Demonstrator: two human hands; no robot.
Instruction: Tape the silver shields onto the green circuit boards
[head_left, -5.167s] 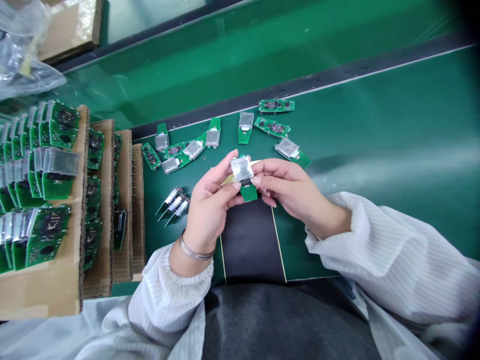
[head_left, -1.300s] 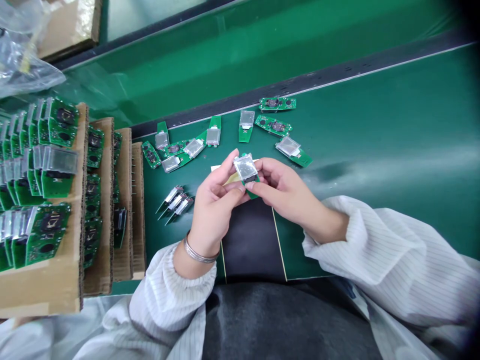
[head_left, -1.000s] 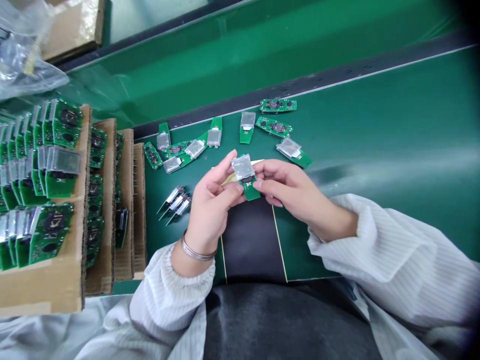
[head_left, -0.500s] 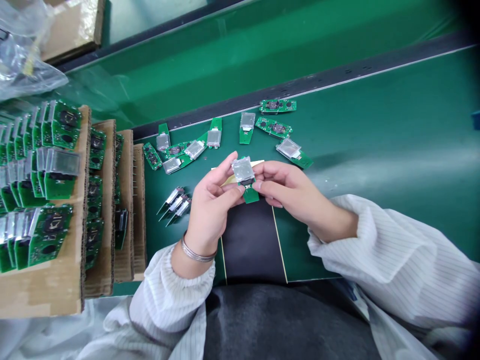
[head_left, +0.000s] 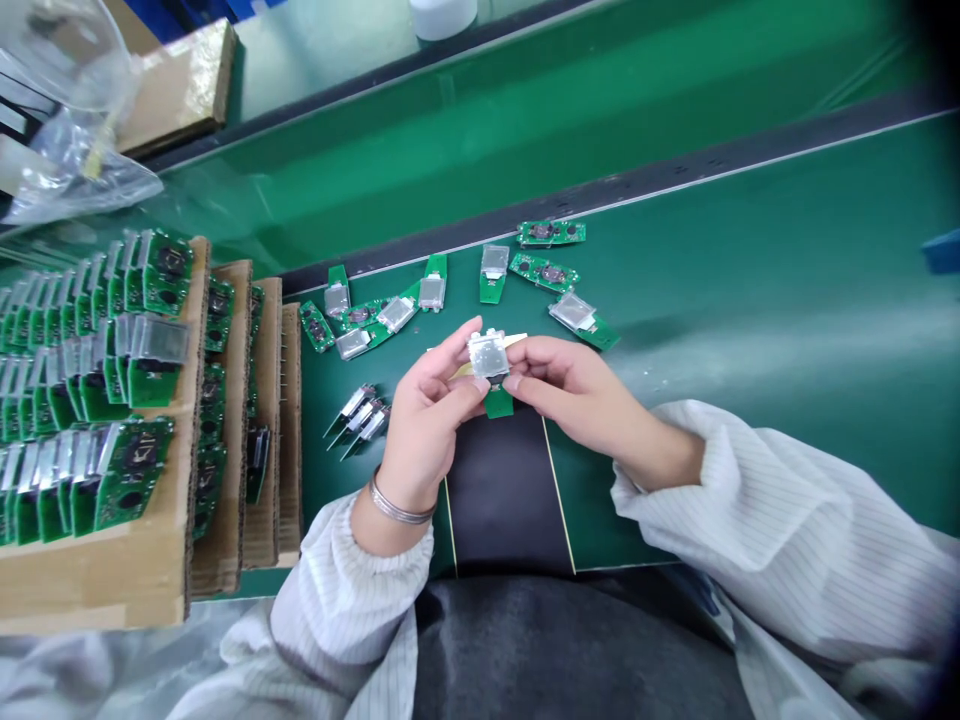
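A small green circuit board [head_left: 499,402] with a clear-covered display [head_left: 489,354] at its upper end is held up over the bench, display side facing me. My left hand [head_left: 439,410] pinches its left edge between thumb and fingers. On the other side, my right hand [head_left: 566,385] has its thumb and fingertips closed at the board's right edge, just below the display. Under both hands runs a black strip [head_left: 510,490] with pale yellow edges. The board's back and the fingers behind it are hidden.
Several similar boards [head_left: 433,285] lie scattered along the back of the green bench [head_left: 750,300]. Left of my hands, a few boards [head_left: 361,418] stand tilted together. Cardboard racks [head_left: 187,480] packed with boards fill the left side. A clear plastic bag [head_left: 82,170] lies behind them.
The camera view has shifted, so the bench and racks appear slightly lower and farther right. Both hands keep hold of the board, with only a slight shift of the fingers.
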